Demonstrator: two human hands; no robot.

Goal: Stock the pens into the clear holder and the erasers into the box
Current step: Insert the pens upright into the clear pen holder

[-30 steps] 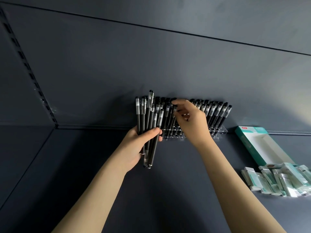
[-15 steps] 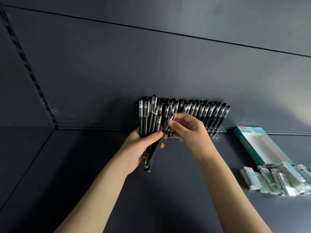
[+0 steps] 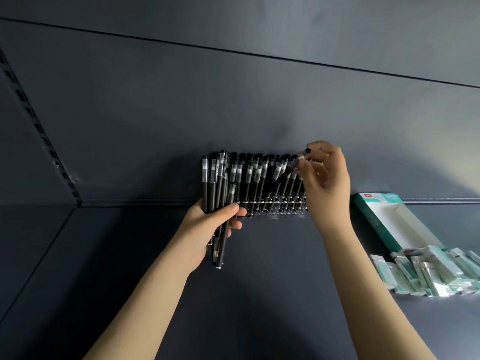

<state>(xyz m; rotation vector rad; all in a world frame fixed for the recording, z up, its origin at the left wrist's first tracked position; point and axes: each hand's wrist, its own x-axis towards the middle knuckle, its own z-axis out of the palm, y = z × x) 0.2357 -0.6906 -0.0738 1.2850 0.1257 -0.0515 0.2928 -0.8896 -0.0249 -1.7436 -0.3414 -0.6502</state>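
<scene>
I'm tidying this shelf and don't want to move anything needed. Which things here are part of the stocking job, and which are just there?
Part of the job: bundle of pens gripped by the left hand; single pen pinched by the right hand; clear holder, partly filled; open box; loose erasers near it.
Just there: shelf; slotted rail at the left.
</scene>
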